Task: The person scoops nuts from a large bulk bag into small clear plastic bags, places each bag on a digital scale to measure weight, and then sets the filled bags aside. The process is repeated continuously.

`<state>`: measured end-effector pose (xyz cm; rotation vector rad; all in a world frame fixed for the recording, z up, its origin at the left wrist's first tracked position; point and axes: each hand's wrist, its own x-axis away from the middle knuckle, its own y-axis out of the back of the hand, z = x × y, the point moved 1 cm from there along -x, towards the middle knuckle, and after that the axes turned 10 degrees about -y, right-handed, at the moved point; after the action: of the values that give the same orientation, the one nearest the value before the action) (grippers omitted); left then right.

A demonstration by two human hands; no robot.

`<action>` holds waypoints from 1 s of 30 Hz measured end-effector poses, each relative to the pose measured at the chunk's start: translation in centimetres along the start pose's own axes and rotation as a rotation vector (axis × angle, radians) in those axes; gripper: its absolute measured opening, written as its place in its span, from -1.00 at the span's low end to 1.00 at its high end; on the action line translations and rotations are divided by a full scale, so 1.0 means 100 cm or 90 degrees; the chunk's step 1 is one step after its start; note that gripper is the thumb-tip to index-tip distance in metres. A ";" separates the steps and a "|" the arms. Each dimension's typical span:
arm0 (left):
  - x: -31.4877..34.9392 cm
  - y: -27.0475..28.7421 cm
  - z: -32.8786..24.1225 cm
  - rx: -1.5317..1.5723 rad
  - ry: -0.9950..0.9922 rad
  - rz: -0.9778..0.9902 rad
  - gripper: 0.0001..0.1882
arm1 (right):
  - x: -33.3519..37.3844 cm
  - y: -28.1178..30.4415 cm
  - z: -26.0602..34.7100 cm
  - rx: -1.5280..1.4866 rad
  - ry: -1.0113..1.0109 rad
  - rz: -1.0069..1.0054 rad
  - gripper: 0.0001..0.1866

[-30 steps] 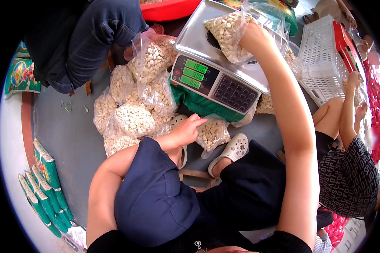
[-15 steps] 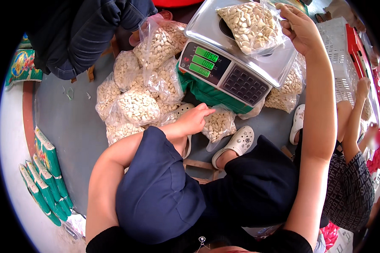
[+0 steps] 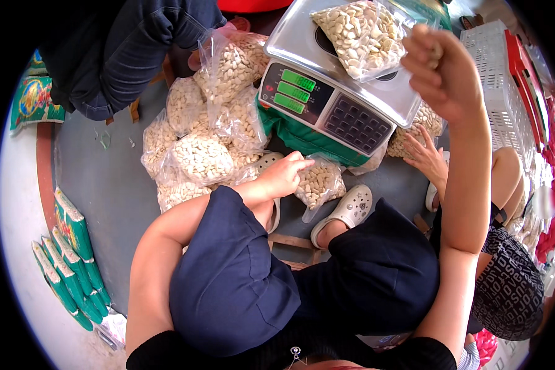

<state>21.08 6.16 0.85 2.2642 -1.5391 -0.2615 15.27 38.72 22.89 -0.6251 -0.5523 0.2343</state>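
A clear plastic bag of pale, flat seeds, seemingly pumpkin seeds (image 3: 361, 37), lies on the steel pan of a digital scale (image 3: 407, 92). Just right of its open mouth is my right hand (image 3: 441, 74), raised and blurred, its fingers curled; a pale fleck shows between them, too smeared to name. Low over my left knee, my left hand (image 3: 280, 177) has its fingers loosely stretched out, holding nothing. Its fingertips come over the upper edge of a smaller seed bag (image 3: 320, 185) on the floor between my feet; I cannot tell whether they touch.
Several filled seed bags (image 3: 203, 157) are heaped left of the scale. Another person's hand (image 3: 427, 157) reaches toward a seed bag (image 3: 407, 139) at the right. White plastic crates (image 3: 484, 68) stand beyond it. Green packs (image 3: 74, 265) lie at far left; someone's jeans-clad leg (image 3: 148, 55) is at upper left.
My right hand has drawn back from the bag's mouth toward me. Another person's hand has come in beside the right-hand bags. My left hand stays put.
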 end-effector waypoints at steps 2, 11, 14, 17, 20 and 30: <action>0.002 0.002 0.001 0.004 0.013 -0.008 -0.44 | 0.007 -0.023 -0.017 0.284 -0.071 -0.092 -0.79; -0.007 0.000 0.002 0.004 -0.006 -0.006 -0.44 | -0.024 -0.025 -0.198 0.988 -0.304 0.019 -0.51; -0.003 0.001 -0.001 0.012 0.034 -0.008 -0.45 | -0.013 -0.034 -0.117 0.995 -0.202 -0.156 -0.57; 0.002 0.001 0.006 -0.012 0.023 -0.019 -0.45 | 0.009 -0.058 -0.029 1.040 -0.088 -0.554 -0.52; -0.006 0.000 -0.002 -0.020 0.010 0.009 -0.45 | 0.010 -0.022 0.002 1.050 0.000 -0.657 -0.28; 0.022 -0.004 0.027 -0.067 -0.021 -0.039 -0.55 | -0.050 -0.020 0.021 1.115 0.079 -0.745 -0.12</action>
<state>21.26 3.69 -1.63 2.2380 -1.4382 -0.3900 10.00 36.35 23.43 1.3833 -0.3292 -0.4480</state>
